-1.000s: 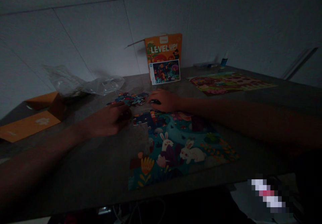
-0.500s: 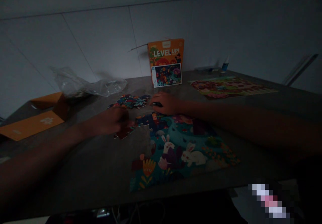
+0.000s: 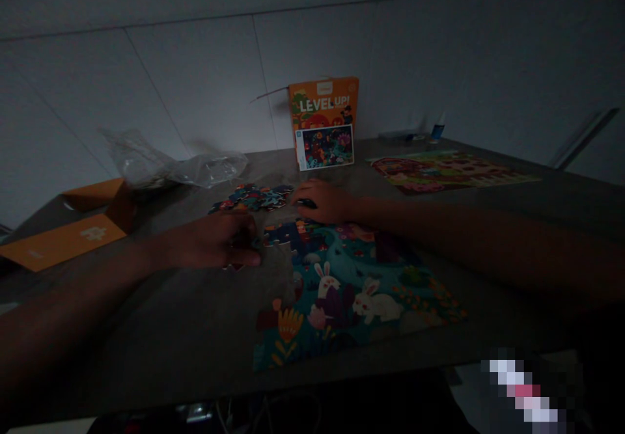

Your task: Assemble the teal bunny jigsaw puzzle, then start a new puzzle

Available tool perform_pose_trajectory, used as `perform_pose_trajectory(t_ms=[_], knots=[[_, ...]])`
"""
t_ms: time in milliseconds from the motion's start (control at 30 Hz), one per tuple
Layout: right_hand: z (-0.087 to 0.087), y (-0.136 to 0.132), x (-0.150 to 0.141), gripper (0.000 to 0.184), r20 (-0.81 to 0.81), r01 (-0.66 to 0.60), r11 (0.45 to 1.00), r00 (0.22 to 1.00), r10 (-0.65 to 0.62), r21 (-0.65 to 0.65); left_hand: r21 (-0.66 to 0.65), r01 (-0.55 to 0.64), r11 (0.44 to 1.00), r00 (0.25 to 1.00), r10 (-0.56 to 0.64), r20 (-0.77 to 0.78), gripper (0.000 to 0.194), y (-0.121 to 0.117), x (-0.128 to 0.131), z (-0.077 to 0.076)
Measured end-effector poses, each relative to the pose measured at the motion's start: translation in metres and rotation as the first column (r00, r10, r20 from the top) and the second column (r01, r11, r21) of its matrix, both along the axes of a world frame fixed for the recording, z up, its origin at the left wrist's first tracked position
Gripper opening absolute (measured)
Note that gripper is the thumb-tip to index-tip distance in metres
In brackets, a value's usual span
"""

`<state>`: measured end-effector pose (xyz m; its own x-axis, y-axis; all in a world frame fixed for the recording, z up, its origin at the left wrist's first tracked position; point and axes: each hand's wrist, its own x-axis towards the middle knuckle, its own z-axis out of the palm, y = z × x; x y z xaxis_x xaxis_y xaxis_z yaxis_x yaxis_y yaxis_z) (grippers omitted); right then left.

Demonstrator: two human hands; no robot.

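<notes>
The left hand [image 3: 222,239] was low over the table [image 3: 180,336], its fingers bent; a jigsaw piece [image 3: 234,267] showed at its lower edge, but whether the hand gripped it could not be told. The right hand [image 3: 322,201] lay just beyond the far edge of the partly assembled puzzle [image 3: 342,291], fingers curled, with a small dark patch at them; whether it held anything could not be told either.

The puzzle lay flat, rabbits toward the near side. Its near edge ran close to the table's front edge, the lower-left corner nearest. Its left edge was stepped: a notch of grey tabletop opened between the toothed strip at the top and the yellow flower below, and from there a broad stretch of tabletop ran left under the left forearm. The right forearm crossed above the puzzle's upper right part.

Beyond the hands, a loose pile of pieces [image 3: 256,196] spread just past the left hand. Behind it stood an orange box [image 3: 325,105], a picture card [image 3: 326,149] upright against its front. Crumpled clear plastic [image 3: 209,168] lay to the left, near an open orange carton [image 3: 63,242] toward the left side. A second picture [image 3: 454,170] lay flat at far right, with a small bottle [image 3: 438,129] behind it near the wall [image 3: 439,50].
</notes>
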<state>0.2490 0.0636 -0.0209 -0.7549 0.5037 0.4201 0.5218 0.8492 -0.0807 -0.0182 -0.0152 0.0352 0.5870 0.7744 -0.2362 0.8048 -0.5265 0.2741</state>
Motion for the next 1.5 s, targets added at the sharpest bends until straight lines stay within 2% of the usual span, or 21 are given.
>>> perform_pose_trajectory(t_ms=[167,300,500,667,733,833,1100,1300,1500], knots=[[0.000,0.000,0.000,0.025,-0.011,0.000,1.000,1.000,0.000,-0.006,0.097,0.043,0.994,0.999,-0.042,-0.012,0.038,0.003,-0.001,-0.001],[0.000,0.000,0.000,0.026,-0.012,-0.002,1.000,1.000,0.002,-0.011,0.059,0.141,0.988,0.990,-0.140,-0.017,0.041,0.004,-0.001,-0.002],[0.000,0.000,0.001,0.024,0.001,-0.005,1.000,1.000,0.005,-0.005,0.053,0.067,0.996,0.997,-0.069,0.032,0.036,0.000,-0.002,0.002],[-0.001,0.001,0.001,0.024,-0.015,-0.012,1.000,1.000,0.012,0.000,0.017,0.062,0.998,0.998,-0.062,-0.014,0.044,-0.007,0.000,0.011],[-0.002,0.001,0.001,0.024,-0.015,-0.007,1.000,1.000,0.007,-0.001,-0.004,0.058,0.998,0.998,-0.058,-0.015,0.041,-0.008,0.002,0.012],[-0.001,0.000,0.001,0.024,-0.004,0.009,1.000,1.000,-0.009,0.000,0.015,0.081,0.997,0.997,-0.081,-0.016,0.036,-0.007,0.002,0.010],[0.000,0.000,0.001,0.024,0.001,0.007,1.000,1.000,-0.007,-0.010,0.074,0.206,0.976,0.978,-0.204,-0.033,0.037,-0.003,-0.002,0.009],[-0.001,0.000,0.001,0.023,0.003,0.017,1.000,1.000,-0.017,0.001,-0.006,0.240,0.971,0.970,-0.240,-0.031,0.044,-0.009,-0.004,0.016],[-0.002,0.001,0.001,0.025,-0.010,-0.002,1.000,1.000,0.002,0.005,-0.061,0.278,0.959,0.960,-0.275,0.047,0.034,-0.008,-0.005,0.016]])
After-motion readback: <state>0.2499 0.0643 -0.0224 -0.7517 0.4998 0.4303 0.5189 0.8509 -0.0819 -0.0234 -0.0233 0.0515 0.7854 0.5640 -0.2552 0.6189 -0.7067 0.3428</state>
